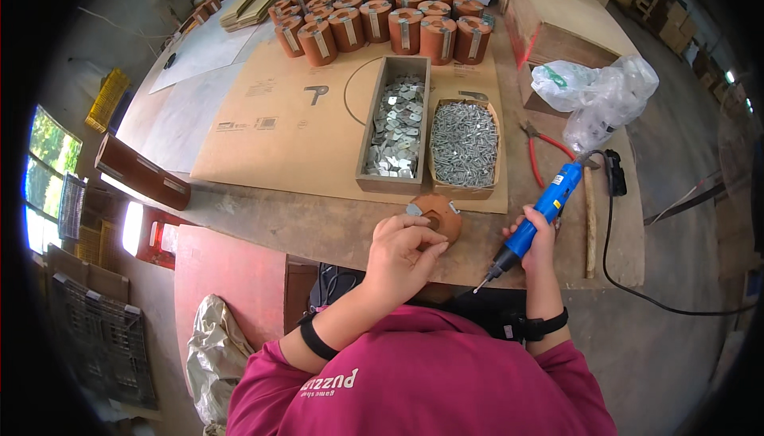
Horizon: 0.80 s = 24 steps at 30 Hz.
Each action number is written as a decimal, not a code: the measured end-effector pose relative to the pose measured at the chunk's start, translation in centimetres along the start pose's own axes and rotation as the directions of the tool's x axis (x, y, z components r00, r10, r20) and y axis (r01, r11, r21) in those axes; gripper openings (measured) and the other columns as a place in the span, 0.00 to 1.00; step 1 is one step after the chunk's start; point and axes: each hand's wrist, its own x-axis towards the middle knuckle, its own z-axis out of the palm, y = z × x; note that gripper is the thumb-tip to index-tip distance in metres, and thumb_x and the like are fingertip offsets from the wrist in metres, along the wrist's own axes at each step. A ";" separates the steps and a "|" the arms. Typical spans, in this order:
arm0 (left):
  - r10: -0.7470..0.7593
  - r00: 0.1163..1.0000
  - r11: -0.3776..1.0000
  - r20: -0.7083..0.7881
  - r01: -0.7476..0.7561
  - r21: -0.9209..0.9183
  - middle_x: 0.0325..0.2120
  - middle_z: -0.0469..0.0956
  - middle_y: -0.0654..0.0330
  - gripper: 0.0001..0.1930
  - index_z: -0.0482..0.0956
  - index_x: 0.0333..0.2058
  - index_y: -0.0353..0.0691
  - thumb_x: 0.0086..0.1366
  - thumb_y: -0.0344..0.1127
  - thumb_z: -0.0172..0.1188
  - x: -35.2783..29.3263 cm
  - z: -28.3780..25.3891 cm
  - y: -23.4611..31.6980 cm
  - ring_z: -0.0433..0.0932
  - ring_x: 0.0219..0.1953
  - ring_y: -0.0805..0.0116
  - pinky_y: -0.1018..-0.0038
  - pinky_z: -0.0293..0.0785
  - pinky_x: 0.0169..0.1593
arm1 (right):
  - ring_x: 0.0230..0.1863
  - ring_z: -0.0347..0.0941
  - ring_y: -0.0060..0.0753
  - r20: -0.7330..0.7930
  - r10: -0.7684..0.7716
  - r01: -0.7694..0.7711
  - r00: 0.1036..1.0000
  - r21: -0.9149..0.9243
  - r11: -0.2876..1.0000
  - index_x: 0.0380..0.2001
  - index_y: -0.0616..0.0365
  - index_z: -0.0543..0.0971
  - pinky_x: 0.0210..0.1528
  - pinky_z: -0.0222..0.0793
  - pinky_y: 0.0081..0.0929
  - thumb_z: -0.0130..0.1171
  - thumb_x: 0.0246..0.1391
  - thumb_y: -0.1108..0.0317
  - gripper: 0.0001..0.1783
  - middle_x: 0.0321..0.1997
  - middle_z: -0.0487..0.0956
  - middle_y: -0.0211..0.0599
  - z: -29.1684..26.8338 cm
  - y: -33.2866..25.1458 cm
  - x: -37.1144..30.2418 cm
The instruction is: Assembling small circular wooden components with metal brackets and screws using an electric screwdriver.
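Note:
My right hand is wrapped round a blue electric screwdriver, its bit pointing down and toward me beside the table's front edge. Thumb and fingertips of my left hand are pinched together over the near side of a reddish-brown round piece with a hole in its top. Anything between those fingertips is too small to make out. Small metal tabs show at the rim of the round piece. Just beyond it stand a long wooden box of flat metal plates and a cardboard box of screws.
Many reddish-brown cylinders with metal strips crowd the far table. Red-handled pliers, a wooden stick and clear plastic bags lie at the right. The screwdriver's black cable trails off right. A brown tube lies at the left edge.

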 end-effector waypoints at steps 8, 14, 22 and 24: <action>0.090 0.992 0.982 -0.091 -0.074 0.173 0.37 0.75 0.61 0.05 0.75 0.21 0.41 0.42 0.28 0.63 -0.2 0.7 -0.9 0.67 0.45 0.57 0.64 0.57 0.49 | 0.18 0.67 0.29 0.000 0.007 -0.007 1.000 -0.021 1.000 0.33 0.56 0.67 0.24 0.71 0.32 0.58 0.41 0.65 0.15 0.18 0.68 0.34 0.1 0.1 0.1; 0.050 0.992 0.965 -0.113 -0.019 0.262 0.41 0.72 0.57 0.06 0.76 0.20 0.41 0.41 0.30 0.64 0.2 0.5 -1.4 0.63 0.48 0.53 0.63 0.56 0.51 | 0.19 0.67 0.29 0.005 0.008 -0.008 1.000 -0.015 1.000 0.32 0.57 0.67 0.24 0.71 0.32 0.58 0.41 0.66 0.15 0.19 0.68 0.33 0.1 -0.1 0.1; 0.153 0.985 0.954 -0.082 -0.125 0.274 0.42 0.71 0.57 0.08 0.76 0.23 0.41 0.41 0.30 0.64 -0.5 0.8 -2.1 0.63 0.48 0.52 0.62 0.56 0.51 | 0.18 0.67 0.28 -0.005 0.006 -0.006 1.000 -0.036 0.999 0.32 0.57 0.67 0.24 0.71 0.31 0.58 0.42 0.65 0.15 0.17 0.68 0.34 0.2 0.1 0.2; 0.187 0.979 0.945 -0.081 -0.157 0.288 0.41 0.71 0.57 0.10 0.76 0.25 0.42 0.41 0.31 0.65 -0.7 0.7 -2.3 0.63 0.48 0.52 0.62 0.56 0.51 | 0.18 0.67 0.28 -0.007 0.010 -0.010 1.000 -0.037 0.999 0.33 0.57 0.67 0.24 0.71 0.31 0.58 0.42 0.65 0.15 0.17 0.68 0.34 0.2 0.0 0.2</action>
